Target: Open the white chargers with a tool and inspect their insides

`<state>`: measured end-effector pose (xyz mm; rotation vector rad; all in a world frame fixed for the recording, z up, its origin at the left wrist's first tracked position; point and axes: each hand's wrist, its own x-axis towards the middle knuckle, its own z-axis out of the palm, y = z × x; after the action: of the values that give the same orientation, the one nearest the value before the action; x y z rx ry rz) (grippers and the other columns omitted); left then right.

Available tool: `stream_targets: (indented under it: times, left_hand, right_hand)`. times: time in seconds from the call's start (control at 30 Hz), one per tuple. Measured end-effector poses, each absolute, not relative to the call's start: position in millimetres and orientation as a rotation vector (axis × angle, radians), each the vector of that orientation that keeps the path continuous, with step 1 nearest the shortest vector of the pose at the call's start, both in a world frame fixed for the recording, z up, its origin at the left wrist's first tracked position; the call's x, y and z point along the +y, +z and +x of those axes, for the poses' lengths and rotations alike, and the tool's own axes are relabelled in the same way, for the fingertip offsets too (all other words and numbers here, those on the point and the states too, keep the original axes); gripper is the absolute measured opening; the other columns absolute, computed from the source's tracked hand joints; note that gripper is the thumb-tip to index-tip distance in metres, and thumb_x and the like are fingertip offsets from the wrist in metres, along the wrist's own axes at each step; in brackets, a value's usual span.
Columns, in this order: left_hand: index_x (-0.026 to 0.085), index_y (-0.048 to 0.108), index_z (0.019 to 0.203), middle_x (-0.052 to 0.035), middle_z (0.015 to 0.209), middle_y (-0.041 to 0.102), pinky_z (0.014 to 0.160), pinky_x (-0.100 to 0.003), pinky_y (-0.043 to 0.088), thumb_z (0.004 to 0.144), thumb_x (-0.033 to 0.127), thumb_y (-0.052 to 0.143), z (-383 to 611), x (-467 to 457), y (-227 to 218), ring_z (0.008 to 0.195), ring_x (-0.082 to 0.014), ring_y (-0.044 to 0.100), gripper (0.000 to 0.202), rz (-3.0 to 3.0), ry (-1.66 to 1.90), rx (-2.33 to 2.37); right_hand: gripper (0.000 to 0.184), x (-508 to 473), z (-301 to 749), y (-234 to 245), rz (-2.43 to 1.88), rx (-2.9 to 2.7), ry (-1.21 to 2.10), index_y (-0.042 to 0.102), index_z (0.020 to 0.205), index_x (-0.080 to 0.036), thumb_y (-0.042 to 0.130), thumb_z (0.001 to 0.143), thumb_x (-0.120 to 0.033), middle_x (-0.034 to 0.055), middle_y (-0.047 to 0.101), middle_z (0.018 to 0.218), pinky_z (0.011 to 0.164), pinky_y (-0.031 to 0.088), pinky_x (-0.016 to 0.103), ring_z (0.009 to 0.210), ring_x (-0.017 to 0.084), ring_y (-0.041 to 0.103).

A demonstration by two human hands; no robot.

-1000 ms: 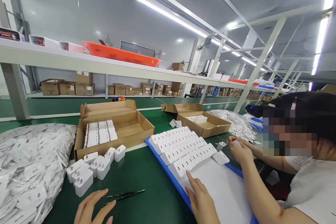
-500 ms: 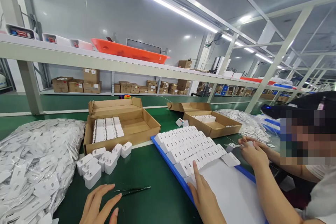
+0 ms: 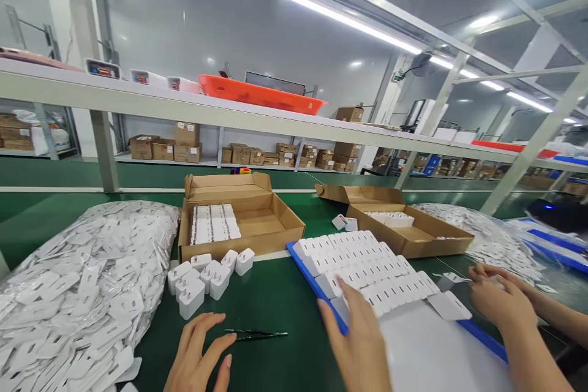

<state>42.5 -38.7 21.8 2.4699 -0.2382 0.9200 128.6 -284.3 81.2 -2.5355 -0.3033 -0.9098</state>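
My left hand (image 3: 197,358) lies flat on the green table (image 3: 275,294), fingers spread and holding nothing, just left of black tweezers (image 3: 257,334). My right hand (image 3: 361,343) is raised over the near edge of the blue tray (image 3: 312,278), fingers stretched toward rows of white chargers (image 3: 367,266); it grips nothing. A loose cluster of white chargers (image 3: 206,278) stands beyond my left hand.
A large clear bag of white labels (image 3: 78,291) fills the left. An open cardboard box (image 3: 248,220) holding packed chargers sits behind, and another box (image 3: 408,229) to the right. A co-worker's hands (image 3: 498,297) work at the right beside a white sheet (image 3: 448,305).
The view has swung left, so the co-worker's head has left the picture. My right hand has lifted off the chargers and shifted toward the tray's left edge. My left hand stays flat.
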Motion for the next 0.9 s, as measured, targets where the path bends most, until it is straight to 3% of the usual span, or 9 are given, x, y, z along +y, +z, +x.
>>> stream_targets:
  times: [0.07, 0.17, 0.23, 0.33, 0.43, 0.53, 0.67, 0.8, 0.9]
  left_hand:
    - [0.028, 0.066, 0.098, -0.0095, 0.113, 0.065, 0.074, -0.038, 0.061, 0.087, 0.019, 0.05, 45, -36, 23, 0.103, -0.0294, 0.063, 0.021, 2.473, 0.906, -0.21]
    - [0.028, 0.066, 0.097, -0.01, 0.109, 0.066, 0.073, -0.039, 0.06, 0.088, 0.02, 0.048, 50, -33, 24, 0.101, -0.0293, 0.064, 0.022, 2.448, 0.908, -0.154]
    - [0.028, 0.066, 0.097, -0.0098, 0.107, 0.066, 0.075, -0.04, 0.059, 0.087, 0.019, 0.047, 54, -31, 25, 0.1, -0.0289, 0.063, 0.022, 2.409, 0.916, -0.098]
    - [0.026, 0.065, 0.096, -0.0092, 0.101, 0.066, 0.074, -0.038, 0.058, 0.086, 0.019, 0.046, 57, -29, 28, 0.096, -0.0277, 0.064, 0.022, 2.312, 0.882, 0.018]
    - [0.025, 0.064, 0.097, -0.0085, 0.097, 0.066, 0.073, -0.037, 0.057, 0.085, 0.019, 0.045, 56, -31, 33, 0.091, -0.0264, 0.064, 0.023, 2.231, 0.769, 0.059]
    - [0.025, 0.06, 0.113, -0.0096, 0.108, 0.065, 0.082, -0.042, 0.055, 0.079, 0.018, 0.051, 55, -37, 35, 0.101, -0.0281, 0.062, 0.035, 2.174, 0.652, 0.022]
    - [0.018, 0.044, 0.13, -0.015, 0.129, 0.055, 0.097, -0.048, 0.047, 0.06, 0.012, 0.064, 56, -43, 32, 0.12, -0.0332, 0.052, 0.074, 1.96, 0.739, 0.1]
    - [0.02, 0.049, 0.113, -0.0097, 0.106, 0.066, 0.089, -0.043, 0.051, 0.069, 0.02, 0.06, 54, -32, 41, 0.098, -0.0262, 0.064, 0.046, 1.7, 0.839, 0.202]
    - [0.02, 0.041, 0.117, -0.0068, 0.096, 0.067, 0.082, -0.039, 0.054, 0.073, 0.026, 0.062, 48, -17, 57, 0.091, -0.0235, 0.066, 0.05, 1.522, 0.958, 0.298]
  right_hand:
    - [0.035, -238, 151, 85, -2.469, -0.62, -0.586, 0.049, 0.125, -0.021, 0.042, 0.092, -0.028, 0.0109, 0.053, 0.129, 0.099, 0.043, 0.04, 0.12, 0.025, 0.049]
    - [0.053, -180, 193, 76, -2.453, -0.916, -0.292, 0.05, 0.127, -0.019, 0.051, 0.076, -0.006, 0.0089, 0.05, 0.135, 0.106, 0.037, 0.04, 0.127, 0.025, 0.043]
    - [0.055, -160, 216, 67, -2.443, -0.951, -0.255, 0.054, 0.122, -0.016, 0.051, 0.07, -0.001, 0.0109, 0.055, 0.128, 0.104, 0.037, 0.044, 0.122, 0.028, 0.047]
    - [0.039, -155, 236, 61, -2.423, -0.886, -0.231, 0.06, 0.107, -0.013, 0.051, 0.071, -0.001, 0.0162, 0.056, 0.12, 0.099, 0.037, 0.05, 0.116, 0.032, 0.048]
    - [0.021, -168, 242, 68, -2.373, -0.779, -0.136, 0.06, 0.091, -0.013, 0.058, 0.071, -0.007, 0.016, 0.058, 0.107, 0.094, 0.038, 0.051, 0.109, 0.034, 0.05]
    - [0.013, -177, 228, 78, -2.265, -0.673, 0.077, 0.057, 0.083, -0.014, 0.059, 0.078, -0.025, 0.0101, 0.062, 0.083, 0.082, 0.046, 0.046, 0.087, 0.028, 0.06]
    - [0.051, -162, 174, 73, -1.998, -0.61, 0.449, 0.059, 0.088, -0.013, 0.035, 0.089, -0.059, 0.0091, 0.066, 0.078, 0.063, 0.052, 0.032, 0.071, 0.02, 0.065]
    - [0.062, -121, 122, 49, -1.421, -0.443, 0.918, 0.063, 0.096, -0.015, 0.043, 0.079, -0.072, 0.0082, 0.069, 0.086, 0.067, 0.051, 0.029, 0.076, 0.018, 0.065]
    - [0.062, -91, 108, 29, -1.38, -0.676, 0.799, 0.066, 0.099, -0.017, 0.041, 0.081, -0.071, 0.0091, 0.07, 0.092, 0.076, 0.05, 0.037, 0.085, 0.023, 0.064]
